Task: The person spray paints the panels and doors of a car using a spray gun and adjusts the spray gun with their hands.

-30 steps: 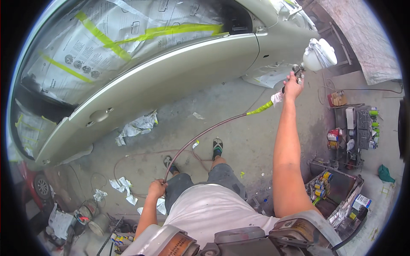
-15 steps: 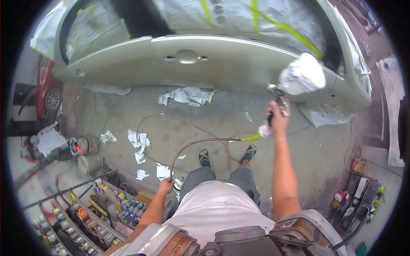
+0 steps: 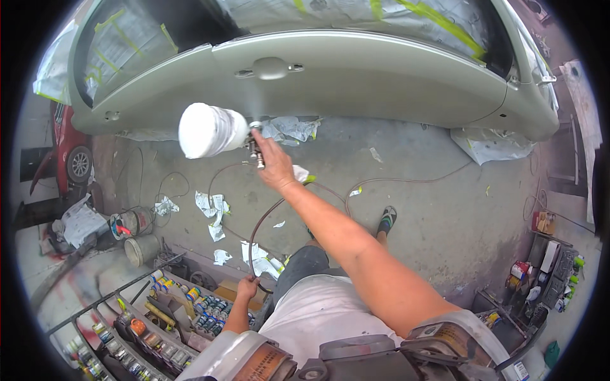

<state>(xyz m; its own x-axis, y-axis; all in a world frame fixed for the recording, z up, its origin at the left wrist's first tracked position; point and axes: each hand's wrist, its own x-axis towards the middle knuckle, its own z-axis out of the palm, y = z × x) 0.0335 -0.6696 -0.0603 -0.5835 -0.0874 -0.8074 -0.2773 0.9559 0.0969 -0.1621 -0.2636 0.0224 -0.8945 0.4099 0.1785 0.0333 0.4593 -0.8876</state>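
My right hand [image 3: 277,166] is wrapped round a spray gun [image 3: 255,147], reaching across in front of me to the left. A white paint cup [image 3: 213,131] sits on the gun, tilted to the left. A faint mist hangs between the nozzle and the pale grey-green car door [image 3: 381,82], under the door handle [image 3: 270,68]. Low at my left side, my left hand [image 3: 247,287] is closed on the dark red air hose [image 3: 257,235], which curves up toward the gun.
Masking sheets with green tape [image 3: 438,28] cover the car's windows. Crumpled paper [image 3: 213,213] and loops of hose [image 3: 394,180] lie on the floor. Racks of cans [image 3: 210,311] stand at lower left, beside a bucket [image 3: 141,249]. A tool cart [image 3: 540,279] is at right.
My right hand has swept the spray gun far to the left along the door, turning the cup from its right side to its left. My left hand still grips the hose, slightly lower.
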